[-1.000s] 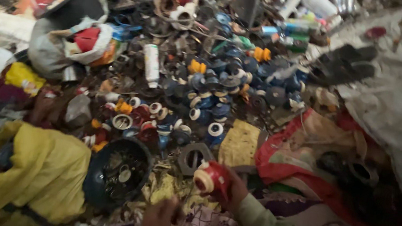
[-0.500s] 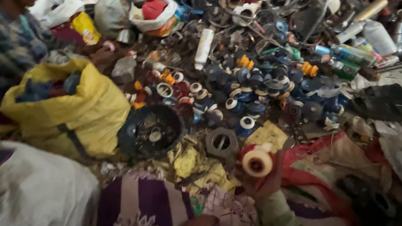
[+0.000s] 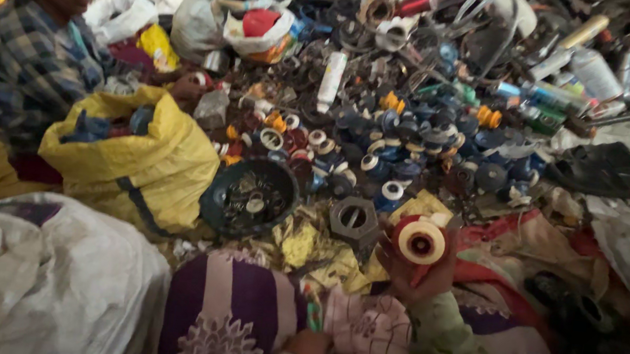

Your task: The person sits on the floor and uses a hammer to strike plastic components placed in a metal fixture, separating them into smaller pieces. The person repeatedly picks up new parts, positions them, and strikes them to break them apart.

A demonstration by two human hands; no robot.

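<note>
My right hand [image 3: 408, 271] holds up a red plastic spool with a cream round face [image 3: 419, 241], just above my lap. My left hand [image 3: 310, 353] rests low on the purple and pink patterned cloth [image 3: 239, 309] over my knees, fingers curled; I cannot tell whether it holds anything. In front of the spool lies a grey hexagonal ring [image 3: 354, 219] and a dark round bowl [image 3: 213, 199] with small metal bits inside. Beyond them spreads a big heap of blue, orange and white caps and spools [image 3: 404, 143].
Another person in a checked shirt [image 3: 31, 61] sits at the left behind a yellow sack [image 3: 153, 156]. A white sack [image 3: 55, 274] lies at the lower left. Bottles and cans [image 3: 566, 86] lie at the back right, black sandals [image 3: 604, 168] at the right.
The view has swung left, bringing the other person and the yellow sack into sight. My right hand has turned the spool so its cream face points toward me.
</note>
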